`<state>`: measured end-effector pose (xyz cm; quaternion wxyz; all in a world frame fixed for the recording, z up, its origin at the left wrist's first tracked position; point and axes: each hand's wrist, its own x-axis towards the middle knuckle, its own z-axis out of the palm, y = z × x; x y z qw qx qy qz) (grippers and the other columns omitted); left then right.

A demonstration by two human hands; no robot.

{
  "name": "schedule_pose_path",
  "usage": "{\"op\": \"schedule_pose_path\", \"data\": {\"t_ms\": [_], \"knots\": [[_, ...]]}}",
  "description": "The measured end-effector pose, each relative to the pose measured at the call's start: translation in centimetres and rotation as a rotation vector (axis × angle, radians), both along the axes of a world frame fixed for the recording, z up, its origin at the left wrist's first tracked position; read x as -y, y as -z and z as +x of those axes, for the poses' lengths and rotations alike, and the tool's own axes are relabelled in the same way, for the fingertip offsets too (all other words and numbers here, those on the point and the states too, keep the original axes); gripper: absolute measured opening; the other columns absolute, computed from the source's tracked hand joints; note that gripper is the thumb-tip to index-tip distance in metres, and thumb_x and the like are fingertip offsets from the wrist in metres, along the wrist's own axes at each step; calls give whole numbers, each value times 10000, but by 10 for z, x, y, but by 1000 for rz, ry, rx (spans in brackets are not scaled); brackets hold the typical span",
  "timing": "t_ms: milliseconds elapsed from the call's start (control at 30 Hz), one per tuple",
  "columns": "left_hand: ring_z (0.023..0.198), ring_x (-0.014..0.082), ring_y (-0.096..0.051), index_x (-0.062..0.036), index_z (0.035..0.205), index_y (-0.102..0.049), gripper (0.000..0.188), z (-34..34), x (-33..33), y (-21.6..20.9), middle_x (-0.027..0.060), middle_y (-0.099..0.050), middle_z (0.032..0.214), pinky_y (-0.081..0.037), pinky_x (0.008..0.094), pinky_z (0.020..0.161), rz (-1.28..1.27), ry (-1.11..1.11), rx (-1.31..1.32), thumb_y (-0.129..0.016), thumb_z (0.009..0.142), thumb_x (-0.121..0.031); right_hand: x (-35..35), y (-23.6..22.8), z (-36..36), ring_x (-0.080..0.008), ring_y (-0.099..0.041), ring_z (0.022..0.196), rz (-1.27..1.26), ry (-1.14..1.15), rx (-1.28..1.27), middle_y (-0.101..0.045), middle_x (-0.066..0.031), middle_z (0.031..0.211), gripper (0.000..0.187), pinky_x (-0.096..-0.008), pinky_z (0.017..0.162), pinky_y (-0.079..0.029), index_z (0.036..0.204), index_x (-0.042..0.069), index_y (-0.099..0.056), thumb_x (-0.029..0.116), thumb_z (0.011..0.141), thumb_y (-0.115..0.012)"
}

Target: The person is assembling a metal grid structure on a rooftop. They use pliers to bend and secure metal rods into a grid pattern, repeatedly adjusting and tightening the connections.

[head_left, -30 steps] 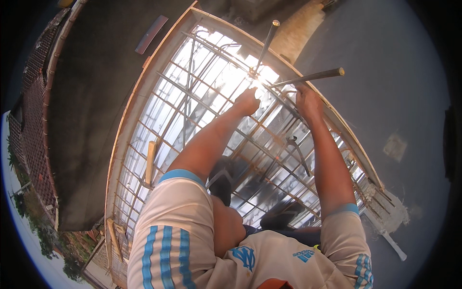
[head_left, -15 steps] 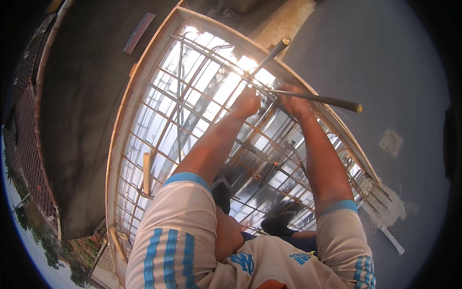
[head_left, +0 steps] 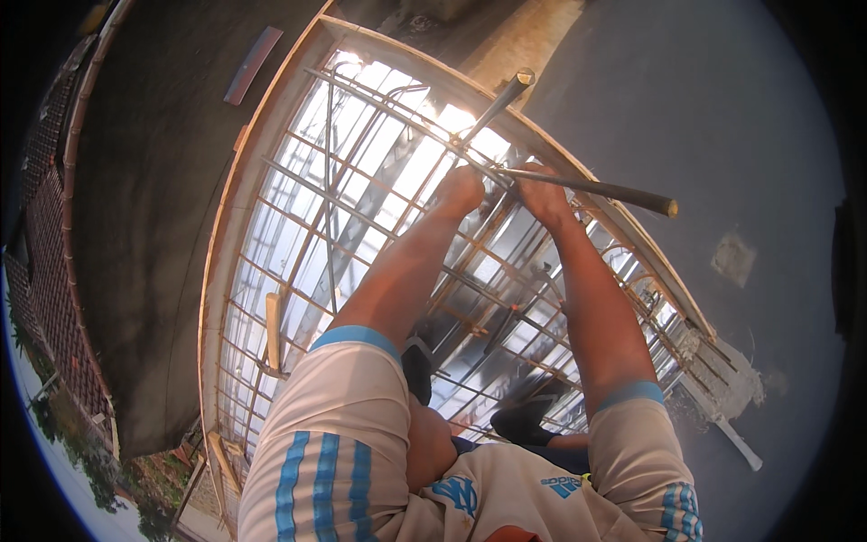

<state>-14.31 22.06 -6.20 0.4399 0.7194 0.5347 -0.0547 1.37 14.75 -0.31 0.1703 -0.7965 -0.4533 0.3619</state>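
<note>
My left hand (head_left: 461,188) is closed, fingers curled down at a crossing of steel reinforcing bars (head_left: 361,215). Close to its right, my right hand (head_left: 542,194) is also closed at the bars, partly behind a dark rod (head_left: 623,191) with a yellowish end that slants out to the right. What either hand pinches is too small or hidden to make out. A second rod (head_left: 497,107) with a yellowish end rises from the same crossing, just beyond my left hand. The bars form a grid above shiny metal sheeting (head_left: 375,172).
A wooden form edge (head_left: 223,212) borders the grid. A wooden-handled hammer (head_left: 273,330) sits on bars at left. My shoes (head_left: 521,423) are down among the bars. Grey concrete (head_left: 777,163) lies right, with a pale-handled tool (head_left: 739,444). A tiled roof (head_left: 54,262) shows far left.
Both hands stay at the same bar crossing, with my right hand shifted slightly left and its fingers drawn in. The whole view has moved a little.
</note>
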Motion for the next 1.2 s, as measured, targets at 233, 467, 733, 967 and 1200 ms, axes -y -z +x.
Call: {"op": "schedule_pose_path", "data": {"t_ms": [233,467,733,967,1200], "knots": [[496,138,-582,13,972,-640,258,-11,-1,-4,94,-636,705,-424,279,440,-517,-145,454,-485,900,-181,38,-4,-51,-366,-644,968,102,476,-206,-653,-266,1045,338,-391,875,-475,1183,10,-635,172,929,-481],[471,152,-545,25,929,-620,212,-12,1,-5,99,-594,664,-375,282,373,-649,-250,483,-489,896,-139,18,-3,-46,-385,-659,876,156,381,-6,-664,-269,924,283,-428,814,-499,1086,31,-687,137,903,-498],[642,145,-575,-30,1055,-580,218,-3,-5,-30,71,-609,837,-441,275,523,-869,-344,329,-468,921,-160,34,-17,-71,-411,-651,826,74,151,150,-663,-234,830,269,-504,747,-498,1098,28,-628,170,882,-551],[852,196,-613,-40,1097,-577,282,-9,-3,-39,92,-623,1049,-488,343,734,-894,-371,374,-499,914,-240,27,-11,-77,-381,-666,790,93,-39,421,-671,-216,841,230,-478,707,-526,940,4,-633,204,896,-528],[782,203,-620,-32,1085,-552,284,-10,3,-39,97,-610,996,-524,363,699,-1006,-502,522,-457,940,-257,16,-6,-70,-405,-651,838,10,9,340,-668,-223,870,252,-486,753,-516,950,38,-651,245,894,-518]]}}
